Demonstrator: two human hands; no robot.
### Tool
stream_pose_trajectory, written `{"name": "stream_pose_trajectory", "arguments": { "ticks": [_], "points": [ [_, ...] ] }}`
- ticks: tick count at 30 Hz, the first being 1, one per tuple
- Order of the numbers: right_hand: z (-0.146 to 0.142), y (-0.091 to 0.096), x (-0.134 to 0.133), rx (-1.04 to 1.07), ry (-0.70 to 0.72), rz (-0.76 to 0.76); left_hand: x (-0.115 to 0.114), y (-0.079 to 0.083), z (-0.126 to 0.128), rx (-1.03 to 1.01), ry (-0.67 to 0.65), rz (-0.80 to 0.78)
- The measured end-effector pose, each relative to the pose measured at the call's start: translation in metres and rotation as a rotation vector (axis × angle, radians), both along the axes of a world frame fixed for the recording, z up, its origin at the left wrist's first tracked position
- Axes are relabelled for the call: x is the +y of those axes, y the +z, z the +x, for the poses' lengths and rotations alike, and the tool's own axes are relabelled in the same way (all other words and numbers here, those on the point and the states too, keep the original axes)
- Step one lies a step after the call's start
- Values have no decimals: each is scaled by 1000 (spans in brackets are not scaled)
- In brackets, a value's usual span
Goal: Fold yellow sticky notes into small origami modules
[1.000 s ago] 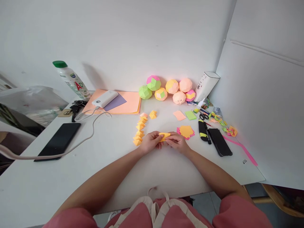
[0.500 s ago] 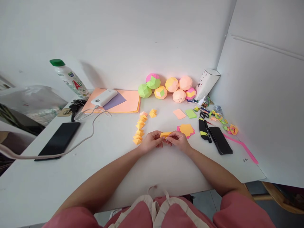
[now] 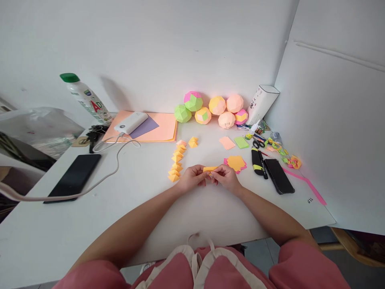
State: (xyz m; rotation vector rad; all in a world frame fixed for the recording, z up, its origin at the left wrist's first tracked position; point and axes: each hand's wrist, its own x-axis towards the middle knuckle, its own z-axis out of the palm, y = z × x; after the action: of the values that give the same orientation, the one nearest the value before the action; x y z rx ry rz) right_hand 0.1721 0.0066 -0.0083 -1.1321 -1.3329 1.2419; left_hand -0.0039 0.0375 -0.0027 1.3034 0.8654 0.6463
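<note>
Between my two hands is a small folded orange paper piece (image 3: pixel 209 169), held above the white table. My left hand (image 3: pixel 192 178) pinches its left end, and my right hand (image 3: pixel 225 177) pinches the right end with thumb and fingers. Just left of my left hand runs a row of folded orange paper units (image 3: pixel 177 157), with a pale pink one at its far end. One more orange unit (image 3: pixel 193 142) sits apart beside the row. Behind my right hand lies a stack of orange and pink paper sheets (image 3: pixel 236 162).
Several faceted paper balls (image 3: pixel 217 105) rest against the wall. Peach (image 3: pixel 226 142) and green (image 3: pixel 241 142) paper slips lie before them. A cutter (image 3: pixel 257 161), scissors (image 3: pixel 258 144) and phone (image 3: pixel 279 176) are at right. Leftward are a tablet (image 3: pixel 75 174), power bank (image 3: pixel 131 122), cable and bottle (image 3: pixel 87 99).
Both hands stay in nearly the same place, still holding the folded paper. Fingers have shifted slightly, and the view has moved a little.
</note>
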Motion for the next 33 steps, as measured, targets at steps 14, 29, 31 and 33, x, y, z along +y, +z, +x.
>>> {"name": "stream_pose_trajectory", "arguments": {
  "ticks": [14,29,31,33],
  "points": [
    [0,9,6,-58,71,-111,3,-2,0,-85,10,-2],
    [5,8,9,-93,131,-177,3,5,-2,-25,-46,-8],
    [5,8,9,-88,130,-177,3,5,-1,-15,-42,-8],
    [5,8,9,-84,130,-178,3,5,-1,-13,-42,-4]
  ]
}}
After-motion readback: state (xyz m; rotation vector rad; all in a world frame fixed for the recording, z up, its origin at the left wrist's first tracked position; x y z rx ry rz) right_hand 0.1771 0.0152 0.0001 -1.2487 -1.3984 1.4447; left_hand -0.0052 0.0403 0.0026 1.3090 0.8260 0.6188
